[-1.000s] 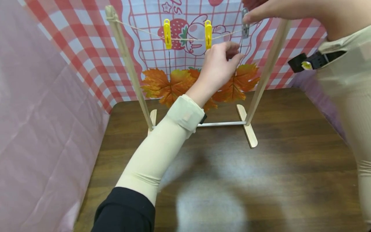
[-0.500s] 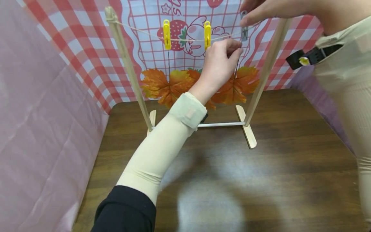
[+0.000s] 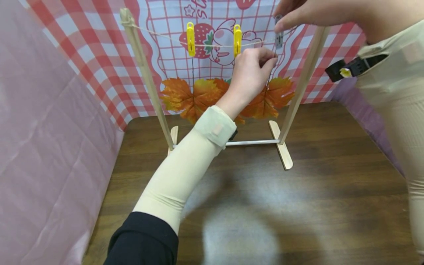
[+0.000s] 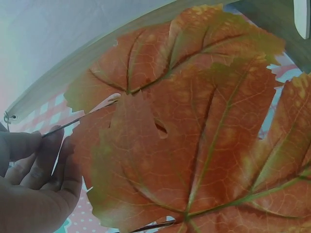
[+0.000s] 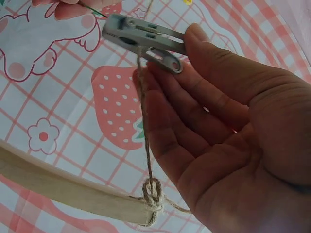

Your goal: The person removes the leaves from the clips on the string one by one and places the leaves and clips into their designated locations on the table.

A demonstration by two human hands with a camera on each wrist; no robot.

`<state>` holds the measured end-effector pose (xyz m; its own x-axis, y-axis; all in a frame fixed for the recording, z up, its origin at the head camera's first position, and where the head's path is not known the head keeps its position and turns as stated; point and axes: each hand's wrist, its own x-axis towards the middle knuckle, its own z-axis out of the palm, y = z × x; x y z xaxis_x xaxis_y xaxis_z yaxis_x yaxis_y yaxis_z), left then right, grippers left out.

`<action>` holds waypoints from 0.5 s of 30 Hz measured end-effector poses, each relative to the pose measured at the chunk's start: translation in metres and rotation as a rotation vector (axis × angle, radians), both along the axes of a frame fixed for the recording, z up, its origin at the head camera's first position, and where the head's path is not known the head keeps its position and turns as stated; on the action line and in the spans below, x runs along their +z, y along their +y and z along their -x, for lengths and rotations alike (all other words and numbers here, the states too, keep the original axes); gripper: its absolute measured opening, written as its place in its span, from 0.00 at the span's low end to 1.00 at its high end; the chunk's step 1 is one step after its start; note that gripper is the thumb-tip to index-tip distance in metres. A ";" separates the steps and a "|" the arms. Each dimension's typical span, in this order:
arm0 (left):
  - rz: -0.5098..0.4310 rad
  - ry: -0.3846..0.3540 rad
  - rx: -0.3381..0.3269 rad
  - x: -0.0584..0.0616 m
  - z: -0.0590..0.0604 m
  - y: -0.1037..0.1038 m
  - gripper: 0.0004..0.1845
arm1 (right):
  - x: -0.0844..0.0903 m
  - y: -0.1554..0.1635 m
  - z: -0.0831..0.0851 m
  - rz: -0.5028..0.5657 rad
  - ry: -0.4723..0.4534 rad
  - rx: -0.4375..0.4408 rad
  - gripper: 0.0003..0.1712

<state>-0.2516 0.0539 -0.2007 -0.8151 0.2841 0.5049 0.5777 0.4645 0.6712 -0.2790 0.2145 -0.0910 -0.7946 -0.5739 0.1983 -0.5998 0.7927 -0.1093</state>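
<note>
Now we pinch thin dark leaf stem (image 4: 77,119) in left hand (image 3: 250,75), lifting it to grey plastic clothespin (image 5: 143,39); right hand (image 5: 228,126) squeezes clothespin on twine line (image 5: 145,121), so orange maple leaf (image 4: 194,126) hangs.

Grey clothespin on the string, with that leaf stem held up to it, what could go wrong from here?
The left hand pinches only the thin stem, so the leaf could slip before the grey clothespin bites. The right hand pinches the clothespin on the slack string; a tug might rock the light wooden stand.
</note>
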 end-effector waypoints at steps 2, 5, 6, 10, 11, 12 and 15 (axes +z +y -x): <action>0.007 0.005 0.003 0.000 0.000 0.000 0.07 | -0.001 0.000 -0.001 0.000 0.017 -0.017 0.17; 0.021 0.016 0.009 0.001 0.000 0.000 0.07 | 0.000 -0.001 -0.004 0.014 -0.001 -0.011 0.16; 0.024 0.016 0.009 0.001 0.000 0.001 0.07 | 0.001 -0.001 -0.006 0.022 -0.013 -0.002 0.16; 0.028 -0.006 -0.005 0.000 -0.001 0.001 0.07 | 0.005 -0.006 -0.015 0.038 -0.026 0.044 0.14; 0.029 -0.008 -0.009 -0.001 -0.001 0.002 0.07 | 0.005 -0.007 -0.018 0.041 -0.017 0.052 0.14; 0.028 -0.012 -0.013 -0.001 -0.002 0.002 0.07 | 0.006 -0.009 -0.020 0.045 -0.009 0.060 0.13; 0.038 -0.001 -0.015 -0.003 -0.002 0.002 0.08 | 0.007 -0.011 -0.026 0.055 0.026 0.079 0.14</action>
